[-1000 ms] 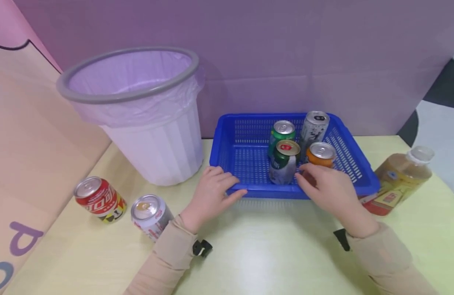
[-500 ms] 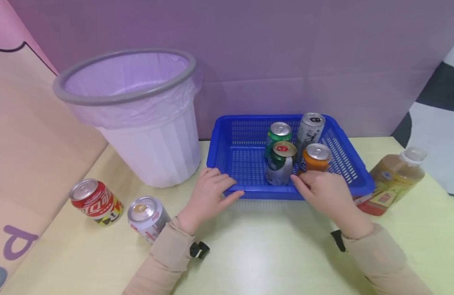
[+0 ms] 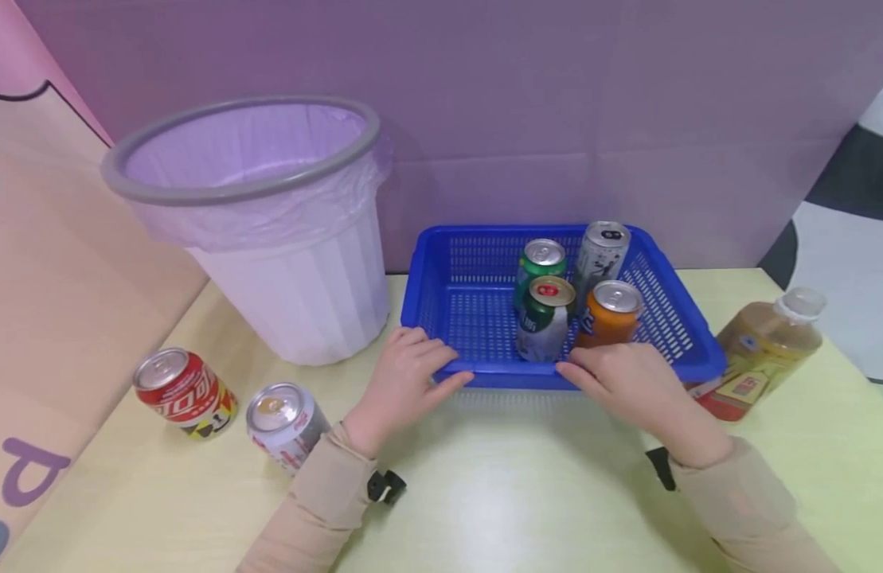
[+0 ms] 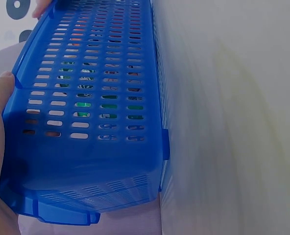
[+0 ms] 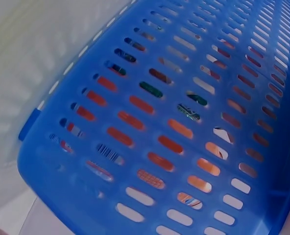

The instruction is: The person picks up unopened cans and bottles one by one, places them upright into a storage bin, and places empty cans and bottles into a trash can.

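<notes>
Blue basket: we find the blue basket on the table right of the centre of the frame, its long front side towards the person.
Left hand: we see the left hand gripping the rim at the basket's near left corner, fingers over the edge, thumb along the front.
Right hand: we record the right hand gripping the front rim towards its right end, thumb outside, other fingertips hidden.
Cans inside: four, grouped in the basket's right half. We count a green can at the back, a tall silver can right of it, a dark green and silver can in front, and an orange can just above the right hand.
Through the slots: both wrist views give us patches of green and orange-red.
Bottle: at right of the frame we have a bottle just beside the basket; contact we cannot tell.
Bin: a white bin with grey rim and liner fills the upper left.
Cans outside: at lower left we log a red can and a white-silver can, the latter partly behind the left sleeve.
Surface: pale table, purple backdrop behind.
</notes>
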A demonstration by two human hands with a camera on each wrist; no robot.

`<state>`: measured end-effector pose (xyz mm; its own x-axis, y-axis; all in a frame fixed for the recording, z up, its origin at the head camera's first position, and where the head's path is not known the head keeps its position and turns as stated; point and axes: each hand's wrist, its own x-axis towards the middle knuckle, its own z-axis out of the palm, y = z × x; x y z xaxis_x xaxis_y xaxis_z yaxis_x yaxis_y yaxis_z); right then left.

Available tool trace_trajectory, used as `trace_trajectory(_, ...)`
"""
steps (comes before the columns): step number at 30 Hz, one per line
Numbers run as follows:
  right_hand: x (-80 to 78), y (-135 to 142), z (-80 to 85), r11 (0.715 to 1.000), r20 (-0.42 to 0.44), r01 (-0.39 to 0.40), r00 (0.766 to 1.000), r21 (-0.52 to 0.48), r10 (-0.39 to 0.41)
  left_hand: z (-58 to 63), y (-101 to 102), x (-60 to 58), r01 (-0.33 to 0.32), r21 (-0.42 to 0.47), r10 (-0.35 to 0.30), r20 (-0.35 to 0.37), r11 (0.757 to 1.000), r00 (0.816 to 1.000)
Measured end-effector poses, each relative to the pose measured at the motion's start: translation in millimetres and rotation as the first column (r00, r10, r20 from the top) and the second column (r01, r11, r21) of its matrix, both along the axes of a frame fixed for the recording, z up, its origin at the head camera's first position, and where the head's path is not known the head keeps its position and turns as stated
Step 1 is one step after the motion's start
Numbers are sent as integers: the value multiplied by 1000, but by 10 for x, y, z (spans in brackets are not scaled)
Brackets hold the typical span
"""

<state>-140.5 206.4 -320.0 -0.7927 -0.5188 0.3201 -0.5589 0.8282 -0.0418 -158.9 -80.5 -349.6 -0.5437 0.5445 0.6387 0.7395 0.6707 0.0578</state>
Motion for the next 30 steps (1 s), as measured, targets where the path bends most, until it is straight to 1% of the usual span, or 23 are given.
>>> trace_trajectory(6,-15,22,-21,999,-17,-26,1000,28,26,7,2,7,-1,1,1,-5,1000,1000)
trace_trajectory(13,-24,26,-68,999,-71,-32,997,17,33,2,5,8,1,1,-1,-11,1000,1000)
trace_trajectory(17,-22,22,-82,1000,-83,-29,996,9,30,10,4,21,-5,-10,5,-10,1000,1000)
trace_trajectory(20,-23,16,-88,1000,-85,-28,996,6,28,30,-3,37,-9,-24,10,12,1000,1000)
trace_trajectory(25,-26,6,-85,1000,-94,-29,995,2,29,89,-24,65,-10,-62,15,74,998,997)
trace_trajectory(30,-25,21,-81,1000,-99,-20,995,-5,19,156,-23,75,-25,-110,38,113,994,993)
